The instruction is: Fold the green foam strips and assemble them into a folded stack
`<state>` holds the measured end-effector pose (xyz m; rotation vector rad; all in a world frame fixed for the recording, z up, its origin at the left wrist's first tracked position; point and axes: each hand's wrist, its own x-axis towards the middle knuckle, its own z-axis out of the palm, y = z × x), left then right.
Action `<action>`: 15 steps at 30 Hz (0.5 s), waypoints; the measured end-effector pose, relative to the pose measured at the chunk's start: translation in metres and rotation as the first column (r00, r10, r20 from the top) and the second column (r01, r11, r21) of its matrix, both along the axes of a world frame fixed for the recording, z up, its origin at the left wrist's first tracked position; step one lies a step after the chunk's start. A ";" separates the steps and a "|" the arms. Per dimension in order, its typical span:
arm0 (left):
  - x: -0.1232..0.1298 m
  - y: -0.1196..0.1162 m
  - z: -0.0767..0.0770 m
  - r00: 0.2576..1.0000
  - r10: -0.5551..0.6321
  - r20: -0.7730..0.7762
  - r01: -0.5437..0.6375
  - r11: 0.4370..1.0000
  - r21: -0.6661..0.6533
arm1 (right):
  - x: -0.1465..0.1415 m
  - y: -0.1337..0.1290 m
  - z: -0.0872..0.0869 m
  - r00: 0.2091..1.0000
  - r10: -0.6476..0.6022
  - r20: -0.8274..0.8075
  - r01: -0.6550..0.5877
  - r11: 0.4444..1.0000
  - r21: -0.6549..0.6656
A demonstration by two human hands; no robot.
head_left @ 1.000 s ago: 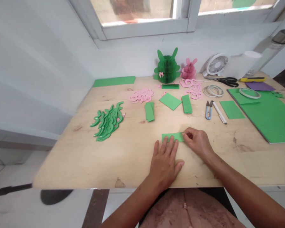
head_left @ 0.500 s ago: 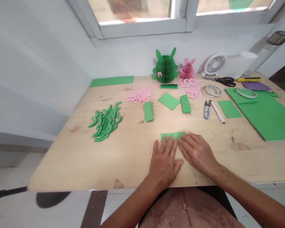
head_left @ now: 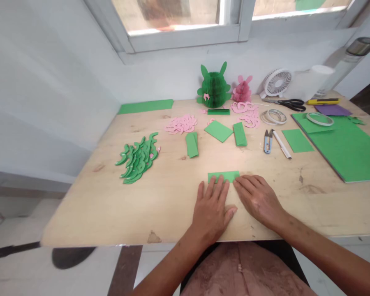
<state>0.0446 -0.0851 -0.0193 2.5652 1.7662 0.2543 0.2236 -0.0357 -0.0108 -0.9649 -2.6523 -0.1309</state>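
A small rectangle of green paper (head_left: 223,175) lies flat on the wooden table in front of me, its lower edge under my fingers. My left hand (head_left: 212,209) rests palm down with fingers spread, their tips pressing on that paper. At its right end, my right hand (head_left: 257,197) is curled, fingers together and tips at the corner; its thumb is mostly hidden. Beyond the hands lie narrow green paper pieces (head_left: 192,144), another narrow piece (head_left: 239,134) and a wider green rectangle (head_left: 218,131).
Left is a heap of green cutouts (head_left: 139,158); behind it are pink cutouts (head_left: 181,124). Green (head_left: 215,89) and pink (head_left: 242,90) honeycomb paper figures stand by the wall. Thread snips (head_left: 268,142), a white pen (head_left: 282,144), scissors (head_left: 288,104), tape rolls (head_left: 276,116) and green sheets (head_left: 351,152) lie right.
My right hand has shifted slightly right and toward me along the paper's right end, uncovering its upper corner. My left hand stays flat on the paper. The view has moved slightly.
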 end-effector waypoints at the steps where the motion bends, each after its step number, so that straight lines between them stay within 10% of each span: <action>1: 0.001 0.000 0.000 1.000 0.003 0.001 -0.003 1.000 0.006 | 0.000 0.000 0.000 1.000 -0.002 -0.003 0.002 1.000 0.003; 15: 0.007 0.001 0.001 0.999 0.034 0.003 -0.034 0.999 0.022 | 0.000 0.000 -0.004 0.999 -0.009 -0.042 0.010 0.999 0.037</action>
